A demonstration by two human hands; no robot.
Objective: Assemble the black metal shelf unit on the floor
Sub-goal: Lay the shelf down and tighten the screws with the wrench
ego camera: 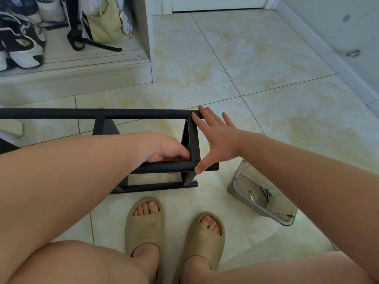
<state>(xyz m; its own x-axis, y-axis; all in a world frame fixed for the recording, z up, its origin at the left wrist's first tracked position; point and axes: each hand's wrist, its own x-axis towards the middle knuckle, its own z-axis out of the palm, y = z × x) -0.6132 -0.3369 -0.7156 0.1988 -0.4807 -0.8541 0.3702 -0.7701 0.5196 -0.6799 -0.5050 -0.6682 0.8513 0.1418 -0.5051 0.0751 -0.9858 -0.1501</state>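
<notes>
The black metal shelf frame (102, 113) lies on its side on the tiled floor, its long upper tube running from the left edge to the middle. My left hand (164, 149) reaches inside the frame and curls its fingers around the near round tube (180, 166). My right hand (215, 138) is spread flat over the frame's right end: straight fingers touch the end of the upper tube and the thumb presses the near tube. A black upright plate (193, 140) joins the two tubes between my hands.
A clear plastic tray (264, 210) holding a few screws (266, 193) lies tilted on the floor to the right. My two feet in tan slippers (147, 220) stand just below the frame. A white shoe cabinet (82, 64) with sneakers stands at the back left.
</notes>
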